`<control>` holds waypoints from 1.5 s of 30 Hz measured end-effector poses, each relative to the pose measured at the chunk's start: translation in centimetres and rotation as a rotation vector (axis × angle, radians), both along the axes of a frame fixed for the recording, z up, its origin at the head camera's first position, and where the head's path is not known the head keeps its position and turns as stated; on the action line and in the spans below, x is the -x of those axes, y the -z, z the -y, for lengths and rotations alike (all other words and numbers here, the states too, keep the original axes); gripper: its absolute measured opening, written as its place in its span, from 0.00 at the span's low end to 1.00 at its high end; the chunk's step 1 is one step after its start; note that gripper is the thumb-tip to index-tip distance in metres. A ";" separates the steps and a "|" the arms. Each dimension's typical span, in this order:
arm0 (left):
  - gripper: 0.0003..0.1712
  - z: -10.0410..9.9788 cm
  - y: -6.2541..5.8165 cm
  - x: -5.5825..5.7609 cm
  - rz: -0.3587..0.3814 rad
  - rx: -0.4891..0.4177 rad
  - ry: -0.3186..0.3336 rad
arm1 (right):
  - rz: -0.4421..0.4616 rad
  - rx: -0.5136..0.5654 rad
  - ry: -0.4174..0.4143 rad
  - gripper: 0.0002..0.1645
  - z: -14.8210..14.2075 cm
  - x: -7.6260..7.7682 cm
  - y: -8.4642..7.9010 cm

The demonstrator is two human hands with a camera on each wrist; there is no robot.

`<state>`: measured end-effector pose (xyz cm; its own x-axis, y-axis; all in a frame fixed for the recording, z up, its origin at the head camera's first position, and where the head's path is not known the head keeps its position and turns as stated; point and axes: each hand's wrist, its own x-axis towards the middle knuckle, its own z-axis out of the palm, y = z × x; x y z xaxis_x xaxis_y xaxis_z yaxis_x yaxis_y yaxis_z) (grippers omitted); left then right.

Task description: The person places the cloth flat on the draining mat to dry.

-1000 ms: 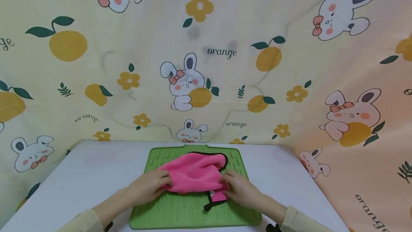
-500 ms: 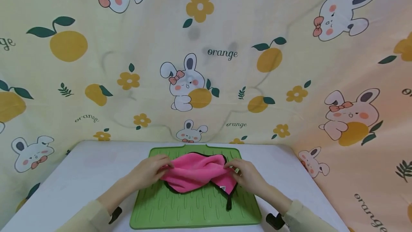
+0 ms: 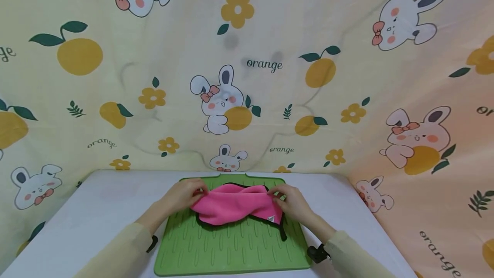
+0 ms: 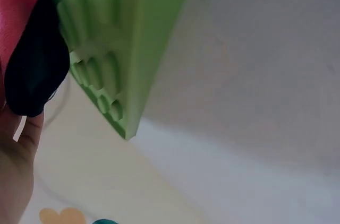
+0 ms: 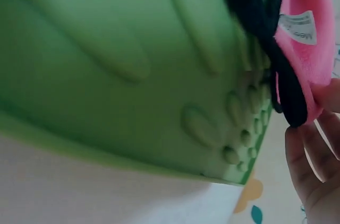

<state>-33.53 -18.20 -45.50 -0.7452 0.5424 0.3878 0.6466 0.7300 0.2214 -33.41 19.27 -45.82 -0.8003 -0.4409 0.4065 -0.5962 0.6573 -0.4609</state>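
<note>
A pink fleece cloth (image 3: 235, 203) with black edging lies in loose folds over a green ridged washboard (image 3: 231, 254). My left hand (image 3: 189, 194) pinches the cloth's left end, near the board's left edge. At the opposite end my right hand (image 3: 291, 200) holds the cloth between thumb and fingers. A small white label (image 5: 300, 26) shows on the pink side close to the right hand, and a black loop (image 3: 283, 231) hangs from that corner. In the left wrist view the black border (image 4: 40, 59) bulges over the fingertips, and much of the left hand is out of frame.
The washboard rests on a white table (image 3: 112, 209). A patterned curtain (image 3: 173, 110) with rabbits and oranges rises behind the table and along its right side. Black straps (image 3: 318, 253) sit at both wrists.
Both hands have moved away from me, up the board, with the cloth's ends. The lower edge has flattened out, and the black loop and label corner have swung to the right.
</note>
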 end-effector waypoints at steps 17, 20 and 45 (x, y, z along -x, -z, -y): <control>0.07 -0.3 1.0 -0.1 -0.017 0.030 -0.045 | 0.108 -0.153 0.014 0.14 -0.2 0.2 0.7; 0.07 0.0 0.8 -0.7 -0.042 -0.001 -0.037 | 0.098 -0.124 -0.008 0.14 -0.5 -0.3 0.3; 0.11 0.1 1.4 -6.5 -0.091 0.173 0.136 | 0.142 -0.346 -0.182 0.16 -0.1 -4.6 0.0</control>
